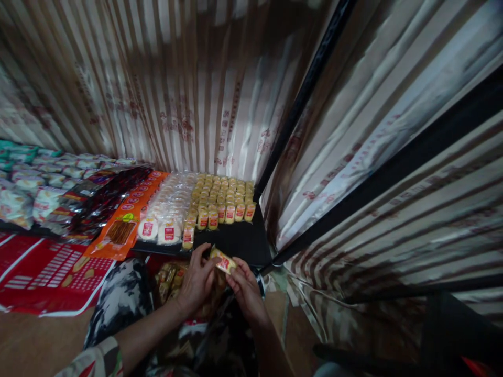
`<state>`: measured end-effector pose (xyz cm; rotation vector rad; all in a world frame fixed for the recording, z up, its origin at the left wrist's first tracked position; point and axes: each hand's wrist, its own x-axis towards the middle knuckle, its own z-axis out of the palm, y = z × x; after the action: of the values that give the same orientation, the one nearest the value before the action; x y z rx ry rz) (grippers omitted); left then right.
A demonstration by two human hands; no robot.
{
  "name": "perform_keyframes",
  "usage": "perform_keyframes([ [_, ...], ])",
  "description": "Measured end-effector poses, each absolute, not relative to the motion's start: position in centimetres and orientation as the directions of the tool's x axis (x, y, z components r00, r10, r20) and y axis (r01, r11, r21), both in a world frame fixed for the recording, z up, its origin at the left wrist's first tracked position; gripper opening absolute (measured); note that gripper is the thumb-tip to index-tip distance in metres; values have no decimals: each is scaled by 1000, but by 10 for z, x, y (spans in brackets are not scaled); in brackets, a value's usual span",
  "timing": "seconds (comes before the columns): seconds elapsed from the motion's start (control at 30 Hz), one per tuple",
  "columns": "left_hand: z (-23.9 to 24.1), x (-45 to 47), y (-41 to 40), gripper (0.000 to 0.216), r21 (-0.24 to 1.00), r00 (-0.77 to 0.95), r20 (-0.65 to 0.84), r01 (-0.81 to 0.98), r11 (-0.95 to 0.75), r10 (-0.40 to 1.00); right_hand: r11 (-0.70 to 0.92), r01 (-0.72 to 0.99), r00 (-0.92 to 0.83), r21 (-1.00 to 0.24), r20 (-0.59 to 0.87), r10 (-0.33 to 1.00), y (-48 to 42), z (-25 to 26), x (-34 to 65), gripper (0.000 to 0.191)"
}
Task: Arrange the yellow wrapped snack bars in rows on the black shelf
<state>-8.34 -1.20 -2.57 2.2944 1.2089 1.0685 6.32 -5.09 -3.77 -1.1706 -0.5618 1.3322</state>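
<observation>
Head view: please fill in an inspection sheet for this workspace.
Surface: black shelf, partly bare at the front.
Job's things: small yellow packet; open bag of similar packets below the hands.
Clutter: rows of yellow packets, white round packs, orange packs, dark packs.
Grip: left hand and right hand both hold the small yellow packet.
Cables: nothing seen.
Surroundings: striped printed sheeting, black frame bars.

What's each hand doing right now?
Left hand: closed on the yellow snack packet.
Right hand: closed on the same packet.
</observation>
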Motion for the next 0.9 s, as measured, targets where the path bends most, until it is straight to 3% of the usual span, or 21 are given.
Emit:
perform_keyframes([
  [0.13, -19, -63, 2, 26, 772, 298, 355, 442, -457, 886, -120, -420, 279, -900, -254, 926, -47, -39, 67, 49],
  [0.23, -16, -47, 15, 21, 821, 288, 331, 382, -424, 899, -87, -321, 278, -943, -182, 943, -40, -39, 75, 48],
  [0.4, -10, -26, 35, 22, 830, 359, 340, 320, -457, 869, -83, -81, 363, -993, -107, 925, -20, -42, 93, 33],
  [0.5, -6, -17, 43, 22, 836, 368, 336, 307, -454, 867, -76, 21, 397, -997, -61, 916, -11, -46, 102, 34],
  [0.9, -14, 12, 61, 51, 828, 319, 245, 422, -368, 916, -56, 135, 564, -989, 30, 825, 39, -61, 127, 37],
])
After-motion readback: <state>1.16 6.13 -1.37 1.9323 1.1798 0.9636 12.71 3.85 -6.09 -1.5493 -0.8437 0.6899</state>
